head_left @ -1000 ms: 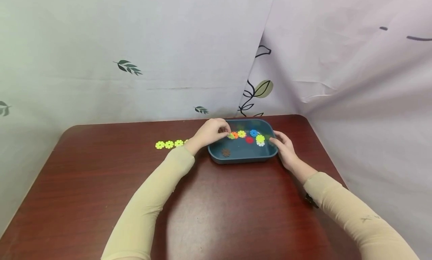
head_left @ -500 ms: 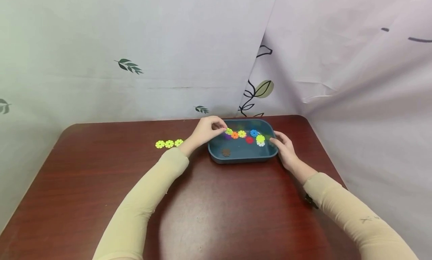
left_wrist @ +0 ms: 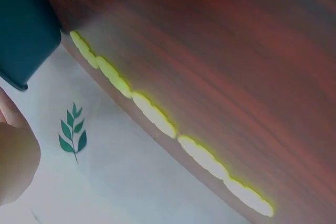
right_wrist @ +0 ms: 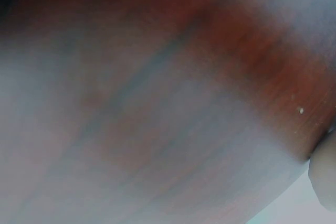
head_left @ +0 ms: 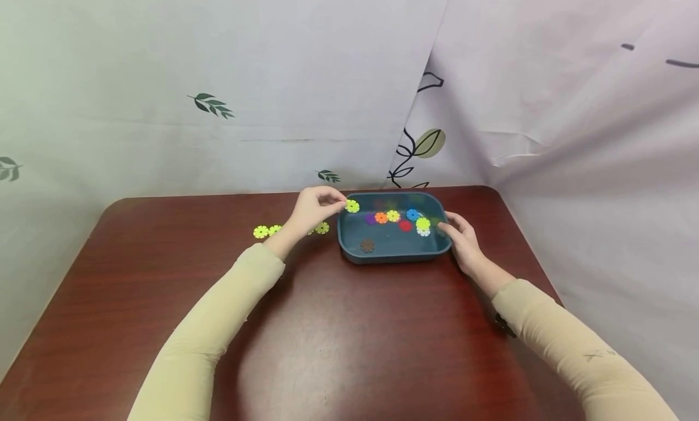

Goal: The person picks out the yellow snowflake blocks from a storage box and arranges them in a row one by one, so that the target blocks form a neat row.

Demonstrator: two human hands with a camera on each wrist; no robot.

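Over the left rim of a dark blue-green tray (head_left: 393,246), my left hand (head_left: 312,215) pinches a yellow flower-shaped plastic disc (head_left: 352,206) between thumb and fingertips. My right hand (head_left: 464,246) grips the tray's right end, thumb over the rim. Inside lie notched discs: brown (head_left: 368,245), purple (head_left: 371,218), orange (head_left: 381,218), yellow (head_left: 394,216), red (head_left: 405,225) and blue (head_left: 412,215). Another yellow disc (head_left: 423,222) overlaps a white one (head_left: 423,232). Left of the tray, several yellow discs (left_wrist: 152,114) form a row, partly hidden behind my left wrist in the head view.
The dark red-brown wooden table (head_left: 338,336) has rounded back corners. Behind it hangs a pale cloth (head_left: 306,93) with leaf prints, meeting the table's back edge. More cloth (head_left: 601,184) stands along the right side.
My left hand has lifted the yellow disc from among the tray's pieces and moved left to the rim, uncovering the purple disc. The right hand and tray stay nearly still.
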